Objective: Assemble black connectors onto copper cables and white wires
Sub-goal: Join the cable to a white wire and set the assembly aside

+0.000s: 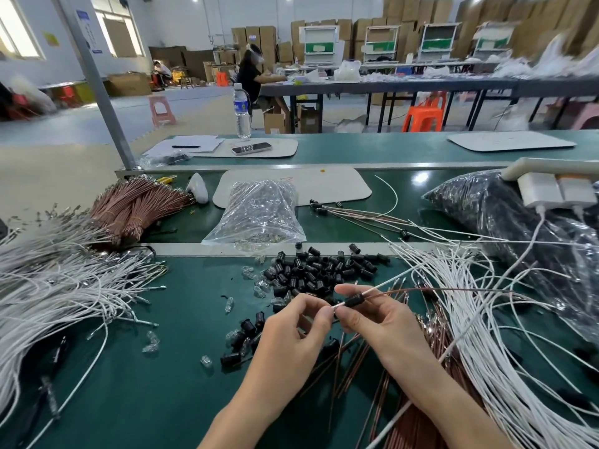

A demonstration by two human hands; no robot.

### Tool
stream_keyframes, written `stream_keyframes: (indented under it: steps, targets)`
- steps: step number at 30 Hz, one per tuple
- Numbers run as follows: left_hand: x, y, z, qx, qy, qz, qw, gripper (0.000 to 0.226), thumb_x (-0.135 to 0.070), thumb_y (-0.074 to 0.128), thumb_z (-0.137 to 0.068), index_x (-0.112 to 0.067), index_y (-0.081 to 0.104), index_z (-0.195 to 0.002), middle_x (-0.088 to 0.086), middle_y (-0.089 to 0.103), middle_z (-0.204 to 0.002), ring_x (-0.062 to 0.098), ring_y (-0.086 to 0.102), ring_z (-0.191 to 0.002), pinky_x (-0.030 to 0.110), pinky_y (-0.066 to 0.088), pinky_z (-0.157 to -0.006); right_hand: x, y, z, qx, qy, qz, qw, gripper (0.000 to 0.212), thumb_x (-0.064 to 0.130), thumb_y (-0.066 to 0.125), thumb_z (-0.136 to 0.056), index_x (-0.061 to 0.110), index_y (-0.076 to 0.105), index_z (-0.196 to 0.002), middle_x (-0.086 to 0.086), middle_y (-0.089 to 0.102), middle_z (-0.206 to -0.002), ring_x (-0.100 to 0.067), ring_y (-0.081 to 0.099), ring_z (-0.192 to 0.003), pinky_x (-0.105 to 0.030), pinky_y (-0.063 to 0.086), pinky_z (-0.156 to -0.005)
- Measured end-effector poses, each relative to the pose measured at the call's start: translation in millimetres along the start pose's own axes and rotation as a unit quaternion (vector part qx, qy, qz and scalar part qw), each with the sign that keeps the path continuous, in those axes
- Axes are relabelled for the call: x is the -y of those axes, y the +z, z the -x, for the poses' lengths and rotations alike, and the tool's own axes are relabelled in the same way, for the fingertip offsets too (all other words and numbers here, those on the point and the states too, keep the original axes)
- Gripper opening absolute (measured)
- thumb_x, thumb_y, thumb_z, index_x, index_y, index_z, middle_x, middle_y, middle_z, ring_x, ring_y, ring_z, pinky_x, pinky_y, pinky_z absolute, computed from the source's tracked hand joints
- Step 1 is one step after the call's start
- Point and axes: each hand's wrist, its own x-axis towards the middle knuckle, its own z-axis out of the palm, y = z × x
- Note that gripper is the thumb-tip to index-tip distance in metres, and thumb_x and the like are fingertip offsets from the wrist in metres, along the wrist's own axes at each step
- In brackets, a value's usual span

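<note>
The right hand (372, 319) pinches a black plastic connector (355, 301) steady; at its nine o'clock, the left hand (298, 322) pinches the tip of a thin white wire (384, 286), likely threading it.

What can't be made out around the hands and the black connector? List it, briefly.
Head view only:
- Wire ends inside the small black cylindrical connector: hidden by its body and the right hand gripping it.
- Tip of the thin white wire: covered by the left hand pinching it.
- Contents of the dark crinkled plastic bag: glare, cut by the right edge.
</note>
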Motion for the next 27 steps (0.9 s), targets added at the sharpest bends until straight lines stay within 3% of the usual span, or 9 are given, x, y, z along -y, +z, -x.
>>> stream_keyframes:
  steps: [6, 15, 17, 19, 21, 24, 27]
  targets:
    - [0, 2, 0, -0.001, 0.010, 0.004, 1.000, 0.012, -0.045, 0.054, -0.100, -0.041, 0.062, -0.093, -0.008, 0.069, -0.083, 0.014, 0.062, -0.069, 0.032, 0.053, -0.063, -2, -2, -2, -0.003, 0.010, -0.005, 1.000, 0.033, 0.028, 0.077, -0.078, 0.027, 0.075, -0.111, -0.002, 0.078, -0.089, -0.012, 0.074, -0.082, -0.016, 0.055, -0.075]
    - [-2, -3, -1, 0.010, 0.003, -0.022, 1.000, 0.013, -0.047, 0.052, -0.102, -0.041, 0.063, -0.097, -0.012, 0.070, -0.086, 0.007, 0.063, -0.070, 0.024, 0.052, -0.063, -3, 0, -2, 0.005, 0.042, -0.017, 0.999, 0.020, 0.038, 0.075, -0.080, 0.026, 0.081, -0.095, -0.005, 0.078, -0.087, -0.015, 0.074, -0.082, -0.023, 0.059, -0.070]
    - [2, -17, -6, -0.031, 0.002, -0.070, 0.997, 0.020, -0.052, 0.047, -0.103, -0.038, 0.062, -0.101, -0.010, 0.070, -0.082, 0.004, 0.060, -0.065, 0.026, 0.051, -0.060, -2, -1, -3, -0.010, 0.053, -0.033, 0.998, 0.022, 0.040, 0.077, -0.077, 0.027, 0.082, -0.093, -0.007, 0.077, -0.086, -0.015, 0.073, -0.079, -0.022, 0.059, -0.070]
    - [11, -40, -14, -0.141, -0.008, -0.214, 0.967, 0.026, -0.046, 0.045, -0.103, -0.030, 0.064, -0.109, -0.008, 0.070, -0.089, 0.010, 0.060, -0.077, 0.033, 0.050, -0.072, -1, -2, -3, -0.016, 0.067, -0.065, 0.995, 0.026, 0.040, 0.079, -0.073, 0.023, 0.082, -0.092, -0.008, 0.077, -0.088, -0.016, 0.072, -0.077, -0.022, 0.059, -0.070]
    - [19, -63, -17, -0.196, -0.070, -0.365, 0.907, 0.034, -0.040, 0.044, -0.104, -0.021, 0.064, -0.124, 0.002, 0.068, -0.109, 0.022, 0.058, -0.098, 0.040, 0.043, -0.088, 0, -4, -4, -0.021, 0.082, -0.113, 0.990, 0.028, 0.037, 0.079, -0.069, 0.018, 0.083, -0.090, -0.009, 0.077, -0.089, -0.015, 0.071, -0.078, -0.022, 0.059, -0.068]
    - [31, -76, -17, -0.133, -0.164, -0.451, 0.867, 0.035, -0.040, 0.042, -0.105, -0.029, 0.063, -0.130, 0.005, 0.055, -0.112, 0.028, 0.050, -0.108, 0.041, 0.038, -0.093, 1, -7, -4, -0.023, 0.101, -0.163, 0.981, 0.024, 0.031, 0.078, -0.069, 0.013, 0.083, -0.084, -0.009, 0.076, -0.088, -0.014, 0.070, -0.075, -0.020, 0.058, -0.064]
    - [35, -76, -14, -0.108, -0.157, -0.461, 0.867, 0.027, -0.036, 0.044, -0.105, -0.032, 0.065, -0.122, -0.003, 0.045, -0.099, 0.023, 0.049, -0.102, 0.037, 0.038, -0.089, 1, -8, -4, -0.024, 0.111, -0.193, 0.975, 0.021, 0.027, 0.077, -0.074, 0.010, 0.083, -0.085, -0.010, 0.076, -0.089, -0.014, 0.070, -0.075, -0.020, 0.058, -0.064]
